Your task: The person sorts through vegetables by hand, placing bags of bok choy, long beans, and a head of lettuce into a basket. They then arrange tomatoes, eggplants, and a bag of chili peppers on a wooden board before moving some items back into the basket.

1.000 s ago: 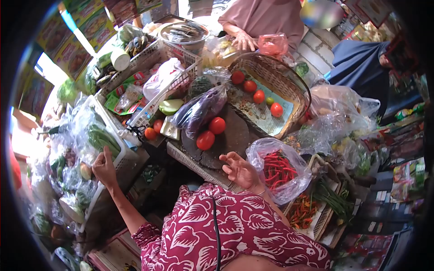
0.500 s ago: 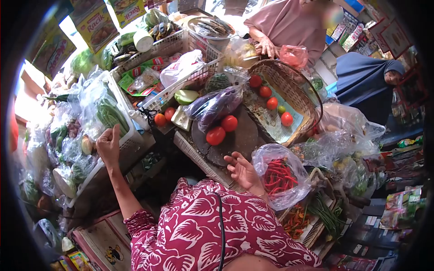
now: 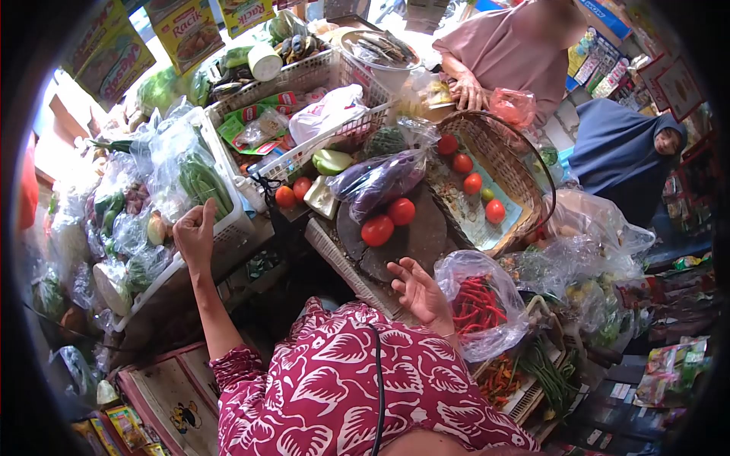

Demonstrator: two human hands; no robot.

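Observation:
My left hand [image 3: 195, 237] is raised with its thumb up and its fingers curled closed, beside the white crate [image 3: 228, 181] of bagged greens; whether anything is inside it is hidden. My right hand [image 3: 419, 292] hovers palm up with loosely bent, parted fingers and holds nothing. It is between the dark round board [image 3: 403, 247] and a clear bag of red chillies [image 3: 477, 305]. Two large tomatoes [image 3: 377, 230] lie on the board, touching a plastic bag of purple eggplants [image 3: 379, 182]. More tomatoes [image 3: 472, 183] lie in the wicker basket [image 3: 525, 199].
Behind the board stands a white basket [image 3: 357, 125] of packets. A person in pink [image 3: 498, 53] rests a hand near the wicker basket; another person in a blue head covering [image 3: 612, 163] is at the right. Green beans [image 3: 549, 372] and a wooden box [image 3: 163, 391] flank my lap.
The whole view has shifted, so the goods appear slightly further right and lower. Both my hands keep nearly the same pose.

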